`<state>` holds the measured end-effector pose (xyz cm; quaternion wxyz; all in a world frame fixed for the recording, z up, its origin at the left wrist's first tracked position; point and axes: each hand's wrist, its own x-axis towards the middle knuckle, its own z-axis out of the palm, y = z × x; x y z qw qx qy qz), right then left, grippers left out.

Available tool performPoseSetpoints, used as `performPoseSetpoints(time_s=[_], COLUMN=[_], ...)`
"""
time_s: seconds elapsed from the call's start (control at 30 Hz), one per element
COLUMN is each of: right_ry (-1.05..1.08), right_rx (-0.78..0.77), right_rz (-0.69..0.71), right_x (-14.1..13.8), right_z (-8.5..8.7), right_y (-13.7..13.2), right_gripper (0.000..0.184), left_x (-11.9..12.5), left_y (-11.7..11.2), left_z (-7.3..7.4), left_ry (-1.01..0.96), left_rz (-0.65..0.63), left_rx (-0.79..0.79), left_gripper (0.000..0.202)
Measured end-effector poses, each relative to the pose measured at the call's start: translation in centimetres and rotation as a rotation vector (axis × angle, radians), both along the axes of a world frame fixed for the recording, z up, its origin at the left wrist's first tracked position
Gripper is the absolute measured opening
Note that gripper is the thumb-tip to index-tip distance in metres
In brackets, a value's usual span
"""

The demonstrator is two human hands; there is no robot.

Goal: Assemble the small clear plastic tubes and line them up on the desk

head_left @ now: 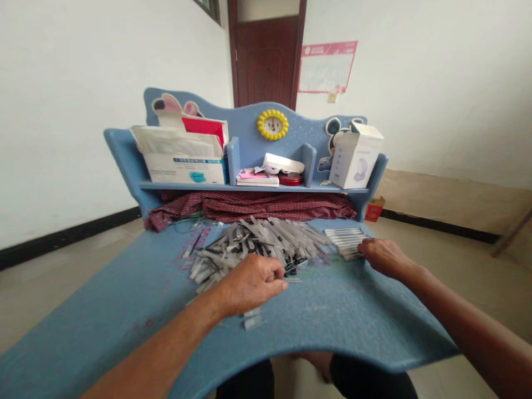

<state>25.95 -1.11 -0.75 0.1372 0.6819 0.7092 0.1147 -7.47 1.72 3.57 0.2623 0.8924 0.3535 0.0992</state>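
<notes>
A loose heap of several small grey and clear tubes (253, 244) lies in the middle of the blue desk (124, 310). My left hand (249, 282) rests at the heap's near edge, its fingers curled in a pinch on something I cannot make out. My right hand (384, 257) lies at the right, fingers bent down against a neat stack of pale tubes (344, 239). A few stray tubes (252, 318) lie under my left wrist.
A red checked cloth (257, 206) is bunched under the desk's shelf. The shelf holds a box of masks (185, 166), booklets (257, 178), a red tin (290, 178), a white box (356, 155) and a yellow clock (272, 124). Behind stands a brown door (266, 55).
</notes>
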Motion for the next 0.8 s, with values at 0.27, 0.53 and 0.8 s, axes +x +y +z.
performPoseSetpoints(time_s=[0.27, 0.53, 0.8], right_ry=[-0.023, 0.105, 0.319], right_rx=[0.016, 0.058, -0.012], right_rz=[-0.039, 0.175, 0.516], right_x=[0.1, -5.8, -13.9], right_z=[-0.2, 1.5, 3.1], right_y=[-0.8, -3.2, -3.8], right_gripper=[0.025, 0.013, 0.015], left_x=[-0.6, -1.1, -2.0], left_y=[0.4, 0.8, 1.7], left_z=[0.5, 0.7, 0.9], left_ry=[0.006, 0.039, 0.106], left_rz=[0.013, 0.024, 0.003], left_rx=[-0.022, 0.01, 0.084], left_gripper=[0.015, 0.015, 0.013])
